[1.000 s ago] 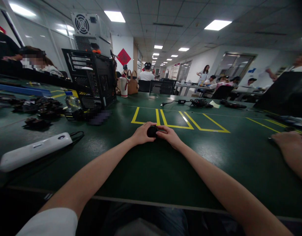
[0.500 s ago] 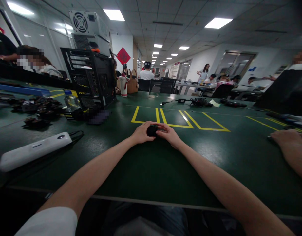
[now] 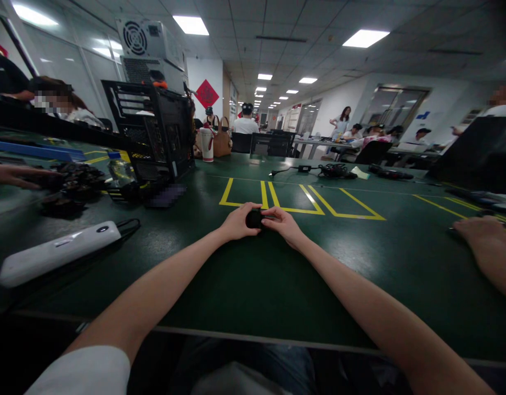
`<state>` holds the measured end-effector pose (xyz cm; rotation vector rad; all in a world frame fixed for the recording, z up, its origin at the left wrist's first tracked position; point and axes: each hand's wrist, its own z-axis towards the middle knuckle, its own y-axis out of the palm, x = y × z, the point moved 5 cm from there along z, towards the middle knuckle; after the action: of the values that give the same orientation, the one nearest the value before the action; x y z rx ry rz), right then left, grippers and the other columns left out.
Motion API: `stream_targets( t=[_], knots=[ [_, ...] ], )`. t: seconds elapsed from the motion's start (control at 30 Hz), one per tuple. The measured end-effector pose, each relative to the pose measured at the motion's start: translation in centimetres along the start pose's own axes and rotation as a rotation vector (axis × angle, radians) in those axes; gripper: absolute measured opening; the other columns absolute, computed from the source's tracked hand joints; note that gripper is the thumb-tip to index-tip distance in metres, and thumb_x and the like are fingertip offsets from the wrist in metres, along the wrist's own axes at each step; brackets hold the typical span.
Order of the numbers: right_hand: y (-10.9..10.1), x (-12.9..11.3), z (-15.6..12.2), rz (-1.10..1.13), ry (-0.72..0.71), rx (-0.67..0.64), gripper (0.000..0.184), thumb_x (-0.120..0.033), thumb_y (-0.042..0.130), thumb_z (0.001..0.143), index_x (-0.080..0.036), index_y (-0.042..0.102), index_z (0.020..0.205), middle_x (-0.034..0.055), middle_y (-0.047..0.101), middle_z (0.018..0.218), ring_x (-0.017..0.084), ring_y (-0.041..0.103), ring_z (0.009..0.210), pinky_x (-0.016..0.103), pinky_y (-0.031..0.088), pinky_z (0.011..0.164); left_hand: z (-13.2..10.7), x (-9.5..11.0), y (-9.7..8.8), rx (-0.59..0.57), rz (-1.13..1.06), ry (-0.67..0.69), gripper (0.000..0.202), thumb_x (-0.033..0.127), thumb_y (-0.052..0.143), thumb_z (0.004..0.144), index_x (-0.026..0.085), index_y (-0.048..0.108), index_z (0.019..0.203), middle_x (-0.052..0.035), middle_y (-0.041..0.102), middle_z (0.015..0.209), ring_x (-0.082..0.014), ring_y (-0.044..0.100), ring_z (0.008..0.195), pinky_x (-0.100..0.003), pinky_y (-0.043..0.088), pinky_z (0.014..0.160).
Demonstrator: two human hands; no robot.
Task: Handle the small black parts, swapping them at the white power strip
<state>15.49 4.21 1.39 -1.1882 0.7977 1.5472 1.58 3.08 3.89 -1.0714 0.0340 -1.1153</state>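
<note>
Between my hands, over the middle of the green table [image 3: 253, 291], is a small black rounded object [image 3: 253, 219]; its kind cannot be made out. My left hand [image 3: 238, 220] curls around its left side, thumb below and fingers above. From the right, my right hand [image 3: 284, 224] meets it with thumb and fingertips pinched at its edge. Whether those right fingertips grip the object itself or a small part on it is too small to tell. Just beyond my hands, yellow tape lines [image 3: 294, 210] mark the tabletop.
On the left lie a long white device [image 3: 59, 253] with a black cable, a pile of black parts [image 3: 78, 184], a water bottle [image 3: 120, 170] and an open computer case [image 3: 154, 129]. Coiled black cables [image 3: 335, 171] lie beyond the tape. A co-worker's hand [image 3: 483, 233] rests at right.
My right fingers have shifted slightly at the black object's edge, while my left hand keeps its hold. Another person's hand has come in at the far left, over the black parts.
</note>
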Motion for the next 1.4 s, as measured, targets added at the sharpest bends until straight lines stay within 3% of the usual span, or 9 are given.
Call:
stream_targets(
  t=[0.13,0.27,0.43,0.6,0.7,0.93,1.13,1.27,1.4],
  knots=[
    [-0.09,0.29,0.15,0.012,0.036,-0.013,0.036,-0.022,0.067,0.062,-0.021,0.053,0.095,0.0024,0.055,0.100,0.015,0.056,0.090,0.036,0.042,0.086,-0.04,0.04,-0.07,-0.003,-0.001,-0.001,0.060,0.026,0.066,0.060,0.022,0.040,0.115,-0.0052,0.051,0.108,-0.0227,0.051,0.098,-0.037,0.042,0.082],
    [-0.10,0.34,0.12,0.027,0.021,-0.050,0.038,-0.019,0.069,0.058,-0.021,0.054,0.093,0.0018,0.056,0.099,0.016,0.056,0.093,0.037,0.040,0.089,-0.04,-0.03,-0.08,0.001,0.006,-0.007,0.060,0.026,0.066,0.060,0.022,0.041,0.115,-0.0052,0.051,0.108,-0.0228,0.051,0.098,-0.037,0.042,0.083],
    [-0.14,0.19,-0.04,-0.007,-0.007,-0.023,0.026,-0.024,0.067,0.062,-0.020,0.055,0.085,0.0016,0.057,0.094,0.015,0.057,0.087,0.038,0.041,0.087,0.02,-0.20,0.00,0.009,0.011,0.000,0.060,0.027,0.066,0.060,0.021,0.041,0.115,-0.0054,0.051,0.108,-0.0226,0.051,0.097,-0.037,0.042,0.082],
    [0.00,0.22,-0.05,0.008,0.036,-0.027,0.038,-0.022,0.066,0.063,-0.022,0.052,0.099,0.0028,0.055,0.100,0.015,0.057,0.089,0.039,0.041,0.087,0.01,-0.14,-0.09,0.014,0.001,0.018,0.060,0.027,0.065,0.061,0.022,0.040,0.115,-0.0049,0.051,0.109,-0.0220,0.051,0.097,-0.036,0.042,0.082],
    [0.01,0.25,-0.04,0.009,0.048,-0.048,0.039,-0.020,0.067,0.061,-0.021,0.053,0.097,0.0028,0.055,0.101,0.015,0.056,0.091,0.038,0.040,0.089,-0.05,-0.12,-0.13,0.008,0.000,0.008,0.060,0.026,0.065,0.061,0.022,0.040,0.115,-0.0051,0.050,0.110,-0.0222,0.051,0.098,-0.037,0.042,0.081],
    [-0.17,0.37,-0.15,-0.020,0.041,-0.011,0.030,-0.026,0.067,0.062,-0.022,0.055,0.089,0.0012,0.057,0.093,0.013,0.057,0.078,0.034,0.046,0.077,-0.01,-0.23,0.07,0.033,0.001,0.016,0.060,0.024,0.066,0.059,0.022,0.041,0.114,-0.0049,0.051,0.108,-0.0222,0.051,0.098,-0.037,0.042,0.082],
    [-0.17,0.60,-0.03,-0.001,0.089,-0.026,0.042,-0.025,0.067,0.062,-0.024,0.052,0.101,0.0024,0.055,0.098,0.014,0.057,0.084,0.036,0.044,0.081,-0.02,-0.08,-0.02,0.013,0.011,0.012,0.060,0.025,0.065,0.060,0.021,0.040,0.114,-0.0051,0.051,0.108,-0.0226,0.051,0.098,-0.036,0.042,0.082],
    [-0.20,0.45,0.01,-0.036,0.071,-0.043,0.040,-0.023,0.069,0.059,-0.022,0.054,0.096,0.0008,0.055,0.091,0.014,0.056,0.084,0.036,0.043,0.084,-0.02,-0.03,-0.11,0.009,0.024,0.003,0.060,0.025,0.065,0.060,0.022,0.040,0.115,-0.0052,0.051,0.109,-0.0228,0.051,0.098,-0.037,0.042,0.082],
    [-0.08,0.39,-0.06,0.000,0.070,-0.001,0.032,-0.030,0.067,0.061,-0.022,0.053,0.089,0.0004,0.054,0.096,0.012,0.057,0.078,0.035,0.047,0.077,0.01,-0.04,-0.01,0.014,0.027,0.021,0.061,0.025,0.066,0.060,0.023,0.040,0.115,-0.0046,0.050,0.109,-0.0224,0.051,0.098,-0.037,0.041,0.082]
  ],
)
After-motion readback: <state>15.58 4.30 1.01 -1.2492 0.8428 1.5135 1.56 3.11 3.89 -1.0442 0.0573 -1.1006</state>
